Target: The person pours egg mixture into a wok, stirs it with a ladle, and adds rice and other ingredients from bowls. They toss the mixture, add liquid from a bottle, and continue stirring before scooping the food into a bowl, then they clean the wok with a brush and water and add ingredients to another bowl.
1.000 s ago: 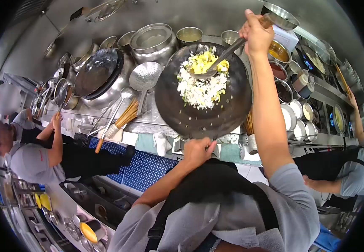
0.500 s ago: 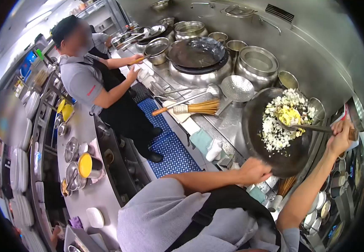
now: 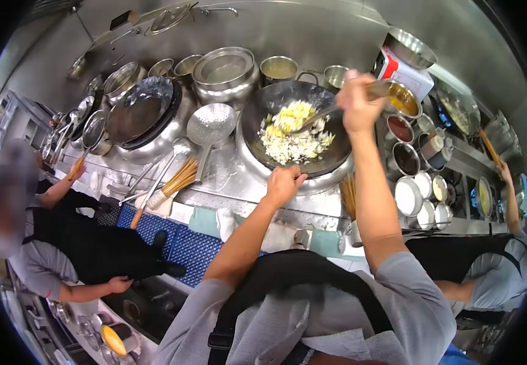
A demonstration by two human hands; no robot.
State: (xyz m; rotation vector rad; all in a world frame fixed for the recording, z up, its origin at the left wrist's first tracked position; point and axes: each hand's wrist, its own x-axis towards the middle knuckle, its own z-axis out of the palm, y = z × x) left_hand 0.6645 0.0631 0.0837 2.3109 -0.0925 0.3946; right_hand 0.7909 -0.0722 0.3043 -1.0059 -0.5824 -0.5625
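Observation:
A black wok (image 3: 330,155) sits in the steel burner ring, holding white rice and yellow egg (image 3: 293,132). My left hand (image 3: 284,184) grips the wok's near rim. My right hand (image 3: 358,100) is closed around the wooden handle of a metal ladle (image 3: 315,115), whose bowl lies in the rice and egg.
A second empty wok (image 3: 142,109) sits to the left, with a perforated skimmer (image 3: 210,126) and a bamboo brush (image 3: 172,182) between. Steel pots (image 3: 224,70) line the back wall. Sauce and seasoning bowls (image 3: 406,159) stand to the right. Co-workers stand at the left (image 3: 62,243) and right (image 3: 495,267).
The camera swung from a view turned left back over the stove. The wok, tilted and lifted before, now rests level in its ring. My right hand still stirs with the ladle.

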